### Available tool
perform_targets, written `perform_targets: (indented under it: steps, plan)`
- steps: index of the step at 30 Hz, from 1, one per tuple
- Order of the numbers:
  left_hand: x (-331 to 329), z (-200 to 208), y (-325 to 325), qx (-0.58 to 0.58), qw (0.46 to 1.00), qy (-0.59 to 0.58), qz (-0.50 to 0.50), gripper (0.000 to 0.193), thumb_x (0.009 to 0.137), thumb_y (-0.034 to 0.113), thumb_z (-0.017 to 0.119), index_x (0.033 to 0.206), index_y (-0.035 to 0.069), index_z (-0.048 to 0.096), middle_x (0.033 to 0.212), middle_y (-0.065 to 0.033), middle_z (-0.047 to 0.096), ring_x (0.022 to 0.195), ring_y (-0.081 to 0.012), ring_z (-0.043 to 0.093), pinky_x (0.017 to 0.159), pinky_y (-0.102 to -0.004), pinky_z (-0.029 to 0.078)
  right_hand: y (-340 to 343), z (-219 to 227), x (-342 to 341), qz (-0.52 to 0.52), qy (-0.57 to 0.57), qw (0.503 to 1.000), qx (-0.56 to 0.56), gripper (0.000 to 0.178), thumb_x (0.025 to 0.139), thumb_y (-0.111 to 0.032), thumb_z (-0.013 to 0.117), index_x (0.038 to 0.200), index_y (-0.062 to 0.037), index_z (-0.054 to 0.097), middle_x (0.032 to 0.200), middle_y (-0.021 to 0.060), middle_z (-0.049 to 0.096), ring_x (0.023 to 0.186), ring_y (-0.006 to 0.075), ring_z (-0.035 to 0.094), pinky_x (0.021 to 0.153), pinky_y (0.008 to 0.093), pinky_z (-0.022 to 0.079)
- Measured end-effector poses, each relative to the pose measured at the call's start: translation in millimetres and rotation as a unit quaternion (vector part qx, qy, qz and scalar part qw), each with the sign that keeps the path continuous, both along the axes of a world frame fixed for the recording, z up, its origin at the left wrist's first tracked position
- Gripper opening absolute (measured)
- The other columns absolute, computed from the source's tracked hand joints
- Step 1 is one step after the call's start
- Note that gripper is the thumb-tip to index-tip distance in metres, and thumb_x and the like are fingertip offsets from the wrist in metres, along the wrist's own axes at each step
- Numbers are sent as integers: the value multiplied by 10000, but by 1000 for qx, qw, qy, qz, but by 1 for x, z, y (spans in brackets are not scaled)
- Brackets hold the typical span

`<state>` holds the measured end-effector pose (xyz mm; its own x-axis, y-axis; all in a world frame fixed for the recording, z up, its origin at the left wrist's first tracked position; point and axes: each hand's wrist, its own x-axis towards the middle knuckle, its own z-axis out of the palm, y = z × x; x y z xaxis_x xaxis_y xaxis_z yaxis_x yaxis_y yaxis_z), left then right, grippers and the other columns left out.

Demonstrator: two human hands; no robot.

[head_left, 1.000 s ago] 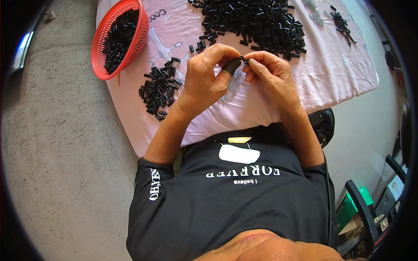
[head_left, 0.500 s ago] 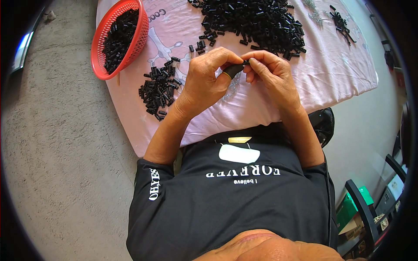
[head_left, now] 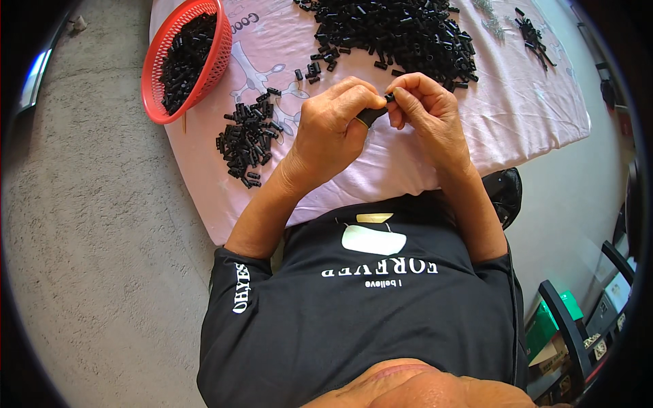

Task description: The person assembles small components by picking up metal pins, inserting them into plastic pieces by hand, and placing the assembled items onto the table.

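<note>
Over the table, both hands meet fingertip to fingertip around a small black tubular piece [head_left: 389, 98]. My left hand [head_left: 328, 129] is closed on one end of it, its thumb wearing a black finger cover [head_left: 371, 115] with a yellowish edge. Pinching the other end, my right hand [head_left: 435, 119] has thumb and forefinger pressed together. Fingers hide most of the piece. Left of my hands lies a small heap of black tubular pieces [head_left: 246, 143]. Beyond them spreads a much larger pile of similar black pieces [head_left: 401, 41].
A red plastic basket [head_left: 224, 58] full of black pieces stands at the table's far left. Silvery wire-like bits [head_left: 491, 20] and a cluster of thin black parts [head_left: 533, 42] lie far right. Pink cloth [head_left: 524, 129] covers the table. A dark rack with boxes [head_left: 564, 319] stands lower right.
My left hand has turned and shifted slightly, now covering most of the silvery bits beneath it. My right fingertips have shifted a little, and more of the black piece shows.
</note>
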<state>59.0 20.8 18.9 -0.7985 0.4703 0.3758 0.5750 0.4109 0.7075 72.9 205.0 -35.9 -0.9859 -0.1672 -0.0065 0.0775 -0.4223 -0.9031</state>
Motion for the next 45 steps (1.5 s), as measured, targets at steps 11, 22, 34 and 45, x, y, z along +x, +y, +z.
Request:
perform_targets:
  steps: [11,22,34,45]
  plan:
    - [3,7,3,49,997,-57,11,255,739,-115,638,953,21,667,863,-97,690,784,-223,710,705,-316,570,-4,2,2,-1,42,999,-31,131,1017,-104,599,1057,5,661,802,21,654,705,55,600,656,203,508]
    - [3,5,4,-9,1000,27,-3,480,680,-122,617,1128,48,637,994,-104,630,863,-262,668,738,-349,561,-2,4,2,8,-11,997,-80,236,989,-107,636,1201,-6,612,892,25,679,727,46,581,665,190,487]
    - [3,5,4,-37,999,3,-28,456,678,-77,671,1120,26,627,980,-120,615,886,-312,655,765,-390,538,1,3,0,40,-21,996,-75,251,956,-100,672,1183,-10,612,912,35,704,683,35,550,596,170,425]
    - [3,7,5,-24,999,-8,-24,392,705,-61,704,1081,27,639,931,-101,605,843,-272,649,739,-367,530,3,-2,-1,65,-72,987,-131,208,926,-80,713,1116,-34,642,910,15,693,673,23,547,565,149,399]
